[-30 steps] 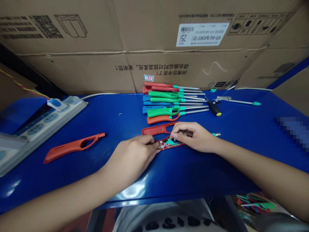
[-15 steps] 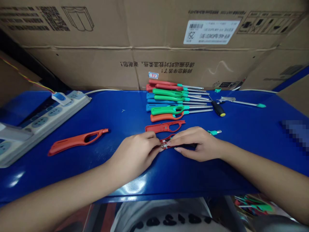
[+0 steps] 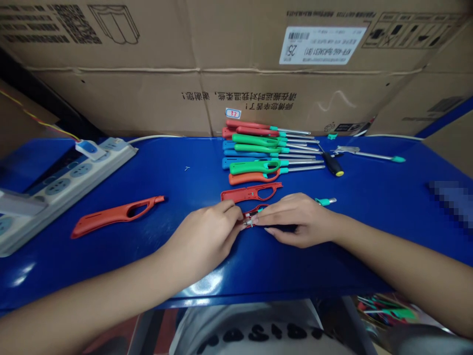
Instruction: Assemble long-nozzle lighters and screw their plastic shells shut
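Note:
An opened red gas lighter (image 3: 260,209) lies on the blue table between my hands, its small inner parts showing. My left hand (image 3: 210,228) is closed, thumb and fingers pinching the lighter's left end. From the other side my right hand (image 3: 301,221) presses its fingertips on the small metal and white fitting (image 3: 248,223) inside, with its thumb lower down at the near edge. Much of the lighter is hidden under my fingers. Just beyond them lies a separate red handle half (image 3: 236,194). A teal nozzle piece (image 3: 325,201) shows past my right hand.
Several finished-looking red, green, blue and orange lighters (image 3: 254,167) are stacked at the back. Right of them are a black screwdriver (image 3: 333,165) and a metal tube with a teal tip (image 3: 373,157). Another red handle shell (image 3: 111,217) and a power strip (image 3: 79,172) lie left.
The whole view has shifted slightly. Both hands stay at the opened lighter, with only slight finger movement at the small fitting.

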The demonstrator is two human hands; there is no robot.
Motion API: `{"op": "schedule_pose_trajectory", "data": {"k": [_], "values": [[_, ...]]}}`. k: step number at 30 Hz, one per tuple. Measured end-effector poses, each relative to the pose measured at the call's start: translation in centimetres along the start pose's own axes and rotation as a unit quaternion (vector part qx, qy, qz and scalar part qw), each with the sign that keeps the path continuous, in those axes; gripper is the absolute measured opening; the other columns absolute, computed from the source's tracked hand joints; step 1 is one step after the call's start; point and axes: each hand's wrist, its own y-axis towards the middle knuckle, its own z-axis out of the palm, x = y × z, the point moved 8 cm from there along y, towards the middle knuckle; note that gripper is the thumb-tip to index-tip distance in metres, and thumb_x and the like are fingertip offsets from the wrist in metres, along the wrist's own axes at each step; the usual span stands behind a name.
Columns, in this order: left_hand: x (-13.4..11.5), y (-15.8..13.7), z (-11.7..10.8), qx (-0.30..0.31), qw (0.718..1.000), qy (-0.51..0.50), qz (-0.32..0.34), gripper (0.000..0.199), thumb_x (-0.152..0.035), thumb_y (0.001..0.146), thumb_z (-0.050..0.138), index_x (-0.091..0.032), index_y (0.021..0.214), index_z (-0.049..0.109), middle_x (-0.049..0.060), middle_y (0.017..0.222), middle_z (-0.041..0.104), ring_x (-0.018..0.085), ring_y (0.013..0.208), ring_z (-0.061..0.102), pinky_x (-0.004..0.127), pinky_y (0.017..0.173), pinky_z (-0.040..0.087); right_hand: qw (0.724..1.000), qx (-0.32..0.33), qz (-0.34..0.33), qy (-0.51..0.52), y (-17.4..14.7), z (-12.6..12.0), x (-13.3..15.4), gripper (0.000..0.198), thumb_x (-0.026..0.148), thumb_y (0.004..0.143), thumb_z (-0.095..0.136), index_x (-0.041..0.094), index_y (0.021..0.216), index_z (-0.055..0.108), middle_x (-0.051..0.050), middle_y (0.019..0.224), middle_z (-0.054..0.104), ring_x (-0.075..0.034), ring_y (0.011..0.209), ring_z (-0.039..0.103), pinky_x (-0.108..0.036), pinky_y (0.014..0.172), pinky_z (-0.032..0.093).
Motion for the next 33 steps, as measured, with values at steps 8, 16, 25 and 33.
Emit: {"op": "schedule_pose_trajectory", "data": {"k": [8, 16, 25, 33], "values": [[-0.5, -0.3, -0.8, -0.047, 0.998, -0.004, 0.037, 0.022, -0.024, 0.100, 0.052, -0.017, 0.097, 0.072, 0.008, 0.093, 0.071, 0.022, 0.085, 0.071, 0.032, 0.076, 0.058, 1.000, -0.014, -0.022, -0.009, 0.0, 0.2, 0.2, 0.034, 0.016, 0.090, 0.062, 0.023, 0.122, 0.069, -0.004, 0.115, 0.077, -0.016, 0.101, 0.075, -0.024, 0.086, 0.058], [-0.5, -0.3, -1.1, -0.063, 0.996, -0.024, 0.064, 0.026, -0.026, 0.100, 0.055, -0.019, 0.093, 0.078, 0.007, 0.086, 0.070, 0.019, 0.081, 0.071, 0.030, 0.076, 0.058, 0.985, -0.132, 0.090, 0.067, -0.1, -1.8, -1.4, 0.023, 0.012, 0.090, 0.062, 0.016, 0.109, 0.072, -0.007, 0.100, 0.071, -0.004, 0.051, 0.048, -0.020, 0.046, 0.044], [0.0, 0.1, -1.1, -0.060, 0.996, -0.033, 0.058, 0.021, -0.026, 0.097, 0.061, -0.020, 0.089, 0.079, 0.005, 0.083, 0.071, 0.018, 0.076, 0.070, 0.029, 0.071, 0.056, 0.969, -0.195, 0.142, -0.059, -0.4, -4.2, -1.9, 0.021, 0.013, 0.091, 0.060, 0.018, 0.106, 0.073, -0.006, 0.090, 0.071, -0.011, 0.064, 0.058, -0.026, 0.058, 0.047], [-0.5, -0.5, -2.6, -0.131, 0.985, 0.052, 0.094, 0.018, -0.029, 0.095, 0.063, -0.022, 0.104, 0.076, 0.004, 0.096, 0.075, 0.024, 0.085, 0.071, 0.036, 0.069, 0.058, 0.972, 0.105, 0.196, -0.075, -1.2, -4.2, -2.5, 0.019, 0.026, 0.093, 0.059, 0.023, 0.109, 0.070, -0.004, 0.103, 0.073, -0.017, 0.087, 0.067, -0.028, 0.075, 0.050]]}}
